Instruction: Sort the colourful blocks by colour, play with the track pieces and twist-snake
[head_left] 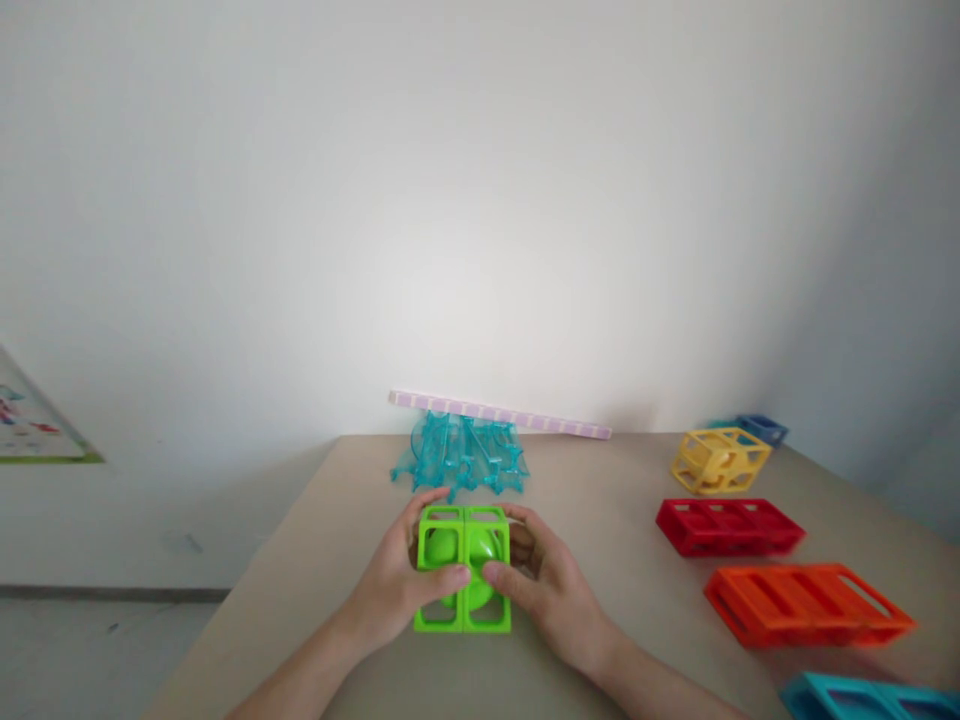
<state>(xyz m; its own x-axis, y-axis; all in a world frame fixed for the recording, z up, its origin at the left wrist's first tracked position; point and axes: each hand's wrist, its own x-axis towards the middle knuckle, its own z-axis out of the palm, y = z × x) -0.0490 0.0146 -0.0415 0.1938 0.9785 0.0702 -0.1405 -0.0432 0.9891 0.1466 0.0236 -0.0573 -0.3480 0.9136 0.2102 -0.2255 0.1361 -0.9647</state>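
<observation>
A bright green open-frame block (pixel 463 568), a square lattice with a rounded green piece inside, stands on the beige table (pixel 600 500) near its front middle. My left hand (pixel 397 585) grips its left side, thumb across the front face. My right hand (pixel 544 585) grips its right side, thumb meeting the left thumb at the block's centre. Both hands hold the block between them.
A pile of clear turquoise pieces (pixel 463 455) lies behind the block, with a long pale purple strip (pixel 499 413) along the wall. On the right are a yellow frame (pixel 718 461), a dark blue frame (pixel 761 429), a red frame (pixel 726 526), an orange frame (pixel 806 603) and a turquoise frame (pixel 870 698).
</observation>
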